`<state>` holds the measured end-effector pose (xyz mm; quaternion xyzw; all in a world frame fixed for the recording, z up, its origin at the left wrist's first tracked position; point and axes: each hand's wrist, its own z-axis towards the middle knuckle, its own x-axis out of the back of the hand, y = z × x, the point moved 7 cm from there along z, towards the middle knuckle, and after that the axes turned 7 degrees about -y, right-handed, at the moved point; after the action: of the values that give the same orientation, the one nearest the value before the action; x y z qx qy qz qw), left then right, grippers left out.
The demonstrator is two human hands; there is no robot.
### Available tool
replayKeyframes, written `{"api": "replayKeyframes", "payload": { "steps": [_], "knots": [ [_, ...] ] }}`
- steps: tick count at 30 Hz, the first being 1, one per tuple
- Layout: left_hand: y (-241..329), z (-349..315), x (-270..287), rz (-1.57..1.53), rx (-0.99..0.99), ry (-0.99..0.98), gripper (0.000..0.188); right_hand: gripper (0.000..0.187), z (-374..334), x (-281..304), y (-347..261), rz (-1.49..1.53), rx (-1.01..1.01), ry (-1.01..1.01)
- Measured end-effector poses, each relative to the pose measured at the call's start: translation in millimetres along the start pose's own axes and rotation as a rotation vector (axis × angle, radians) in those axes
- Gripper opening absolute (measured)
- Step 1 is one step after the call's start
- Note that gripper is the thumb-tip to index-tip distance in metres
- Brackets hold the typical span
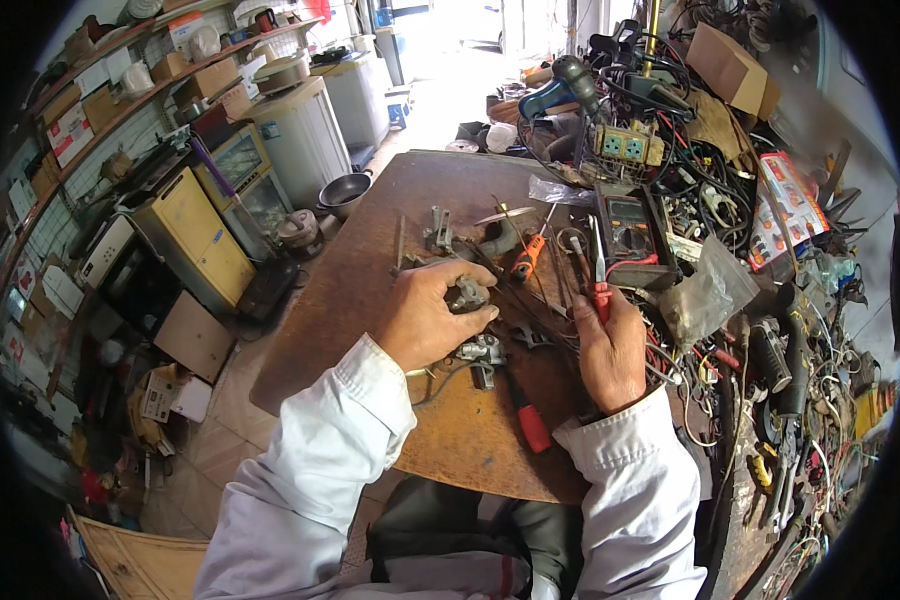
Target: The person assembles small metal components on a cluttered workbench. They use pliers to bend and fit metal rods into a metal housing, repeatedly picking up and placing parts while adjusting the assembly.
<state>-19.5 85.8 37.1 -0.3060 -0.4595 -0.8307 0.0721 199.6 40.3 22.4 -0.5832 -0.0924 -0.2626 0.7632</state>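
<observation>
- where's the grey metal part?
- above the brown table, in the left hand, thumb and fingers clamped on it.
- and the right hand?
- fingers wrapped round a red-handled tool, its tip pointing forward. an orange screwdriver lies farther out, between the hands; a multimeter sits beyond the right one.

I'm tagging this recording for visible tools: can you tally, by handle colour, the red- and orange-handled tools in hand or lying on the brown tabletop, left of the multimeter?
Orange: 1 (screwdriver on the tabletop)
Red: 2 (held tool in the right hand; loose tool near the front edge)
Total: 3
</observation>
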Motion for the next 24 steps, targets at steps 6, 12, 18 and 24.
{"api": "replayKeyframes", "payload": {
  "steps": [6,12,18,24],
  "knots": [
    [-3.7,2.8,19.0,-0.458,-0.026,0.055,0.032,0.021,-0.6,-5.3,2.8,0.078,-0.001,-0.022],
    [-34.0,1.7,55.0,-0.265,0.078,0.370,0.037,0.021,5.9,-5.2,21.6,0.252,-0.045,0.002],
    [-29.7,3.3,42.9,0.333,0.211,0.315,0.047,0.018,11.9,4.0,22.8,0.456,-0.116,0.006],
    [-22.1,5.3,28.9,0.327,0.285,0.077,0.052,0.019,15.2,0.6,30.9,0.464,-0.110,-0.002]
  ]
}}
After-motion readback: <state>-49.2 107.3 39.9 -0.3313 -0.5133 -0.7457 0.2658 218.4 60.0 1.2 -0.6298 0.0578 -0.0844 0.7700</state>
